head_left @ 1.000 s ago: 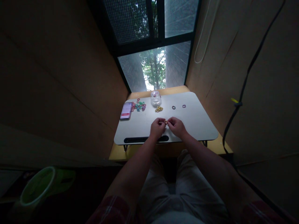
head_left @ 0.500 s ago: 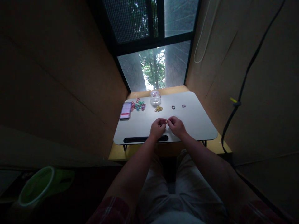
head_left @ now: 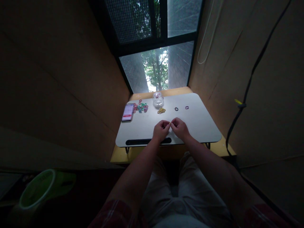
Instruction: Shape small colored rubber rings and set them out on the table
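Fingertips of left hand and right hand clamp one small yellow piece, mostly hidden, near frame centre; left thumb sits closer in than half a second ago. Beyond: two loose rings, one yellow heap, one mixed-colour heap, pieces uncountable; one jar; one phone, centre left.

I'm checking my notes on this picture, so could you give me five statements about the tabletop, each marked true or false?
1. The left hand and right hand are wide apart. False: their fingertips come together at a small yellowish piece.
2. The clear jar stands beyond the yellow pile. True.
3. The phone lies right of the yellow pile. False: the phone lies to its left.
4. Two separate rings lie right of the yellow pile. True.
5. The black slot runs along the far edge. False: the black slot is along the near edge.
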Demonstrator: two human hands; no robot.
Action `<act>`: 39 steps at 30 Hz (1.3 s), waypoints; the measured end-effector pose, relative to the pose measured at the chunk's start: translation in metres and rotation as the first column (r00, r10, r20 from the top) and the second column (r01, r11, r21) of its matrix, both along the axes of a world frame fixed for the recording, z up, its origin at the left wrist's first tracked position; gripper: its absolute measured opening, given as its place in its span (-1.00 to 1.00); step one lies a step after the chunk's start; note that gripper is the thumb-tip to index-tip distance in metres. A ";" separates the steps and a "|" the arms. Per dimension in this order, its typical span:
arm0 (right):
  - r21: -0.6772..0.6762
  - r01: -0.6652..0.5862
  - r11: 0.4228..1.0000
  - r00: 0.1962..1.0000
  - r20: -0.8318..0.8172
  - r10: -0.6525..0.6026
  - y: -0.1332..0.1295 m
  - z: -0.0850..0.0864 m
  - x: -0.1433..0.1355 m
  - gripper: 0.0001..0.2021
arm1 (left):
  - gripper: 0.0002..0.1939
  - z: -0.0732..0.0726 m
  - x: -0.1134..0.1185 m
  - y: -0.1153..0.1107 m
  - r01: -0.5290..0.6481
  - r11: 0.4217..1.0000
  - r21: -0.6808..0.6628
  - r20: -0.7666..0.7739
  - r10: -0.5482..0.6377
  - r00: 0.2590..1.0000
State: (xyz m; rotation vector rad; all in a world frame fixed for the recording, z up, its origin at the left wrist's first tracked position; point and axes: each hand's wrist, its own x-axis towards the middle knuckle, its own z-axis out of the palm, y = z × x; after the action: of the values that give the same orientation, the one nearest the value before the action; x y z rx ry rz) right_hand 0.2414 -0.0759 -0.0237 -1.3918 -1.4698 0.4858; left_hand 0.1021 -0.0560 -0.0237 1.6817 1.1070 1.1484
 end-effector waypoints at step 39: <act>-0.033 -0.045 0.998 0.999 0.028 0.046 -0.003 0.003 -0.001 -0.87 | -0.73 -0.003 0.002 0.002 -0.041 0.998 -0.048 0.053 0.044 0.998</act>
State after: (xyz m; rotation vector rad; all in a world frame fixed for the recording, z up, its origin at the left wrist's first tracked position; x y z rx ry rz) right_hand 0.2404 -0.0785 -0.0203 -1.3984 -1.5259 0.5225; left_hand 0.1041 -0.0539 -0.0262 1.5891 1.1318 1.1797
